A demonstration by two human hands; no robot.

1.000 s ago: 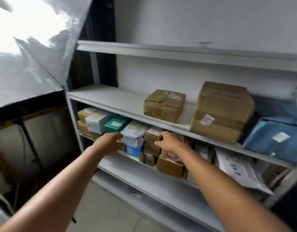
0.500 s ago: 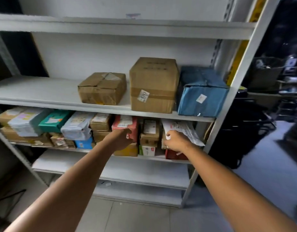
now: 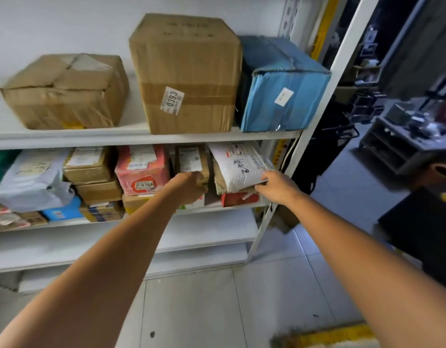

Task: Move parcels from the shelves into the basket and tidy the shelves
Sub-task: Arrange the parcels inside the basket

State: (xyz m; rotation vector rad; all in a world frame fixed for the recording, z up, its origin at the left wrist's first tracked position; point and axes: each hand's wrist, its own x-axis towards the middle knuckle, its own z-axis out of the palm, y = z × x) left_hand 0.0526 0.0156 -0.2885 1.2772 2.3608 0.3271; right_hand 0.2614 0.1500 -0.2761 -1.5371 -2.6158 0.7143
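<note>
White metal shelves (image 3: 66, 138) hold many parcels. My left hand (image 3: 189, 185) grips the lower front of a small brown box (image 3: 191, 160) that stands on the middle shelf. My right hand (image 3: 277, 185) holds the front edge of a white padded mailer (image 3: 239, 167) with handwriting, which lies on a brown packet above a red parcel (image 3: 238, 198). A pink parcel (image 3: 140, 169) sits just left of my left hand. The basket is out of sight.
The upper shelf carries a crumpled brown box (image 3: 66, 91), a tall box labelled 0393 (image 3: 186, 74) and a blue-wrapped parcel (image 3: 282, 86). More parcels fill the middle shelf's left side. A grey rack (image 3: 395, 146) and dark objects stand on the right.
The view has swung right and closer along the shelves. My left hand went from the pink parcel to the small brown box. My right hand stays at the white mailer's front edge.
</note>
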